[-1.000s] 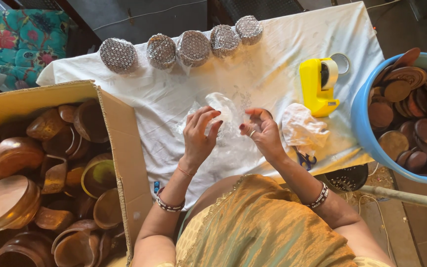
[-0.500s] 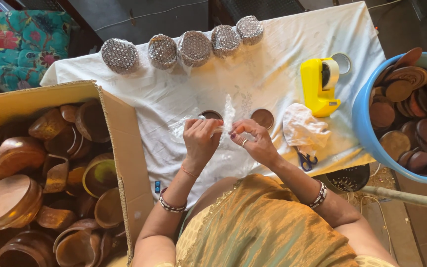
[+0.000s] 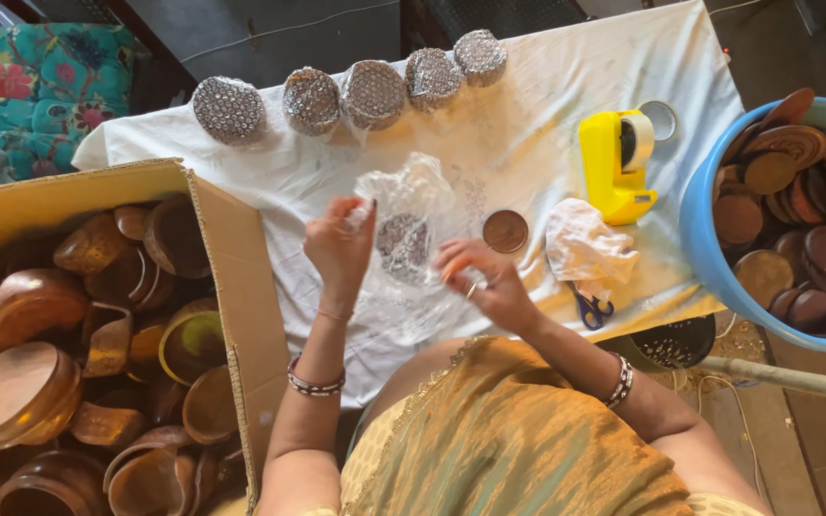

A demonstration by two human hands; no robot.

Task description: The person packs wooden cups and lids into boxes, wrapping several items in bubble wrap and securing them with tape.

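Head view looks straight down on a table draped in a white cloth (image 3: 528, 143), and from where I sit I can see both hands working a clear sheet of bubble wrap (image 3: 411, 205) above it. I read the left hand (image 3: 339, 244) as raised, its thumb and fingers pressed together on the upper left edge of the sheet; the right hand (image 3: 478, 279) sits lower and to the right, fingertips pinching the sheet's lower right edge, so the plastic hangs stretched between the two. Behind the sheet, between my two hands, a small round brown piece (image 3: 403, 244) shows through the bubbles; I cannot tell whether it rests on the cloth or is lifted inside the wrap. Just right of the sheet a small round brown lid (image 3: 506, 230) lies flat on the cloth, apart from either hand. Along the far edge stand five bubble-wrapped round bundles (image 3: 373, 94) in a loose row. Right of the lid lies a crumpled white rag (image 3: 580, 247), with blue-handled scissors (image 3: 588, 308) at the near table edge just below it. Farther right a yellow tape dispenser (image 3: 616, 164) stands upright on the cloth. A blue tub (image 3: 705, 239) full of brown lids stands at the table's right end, and an open cardboard box (image 3: 231, 277) heaped with brown bowls sits to my left.
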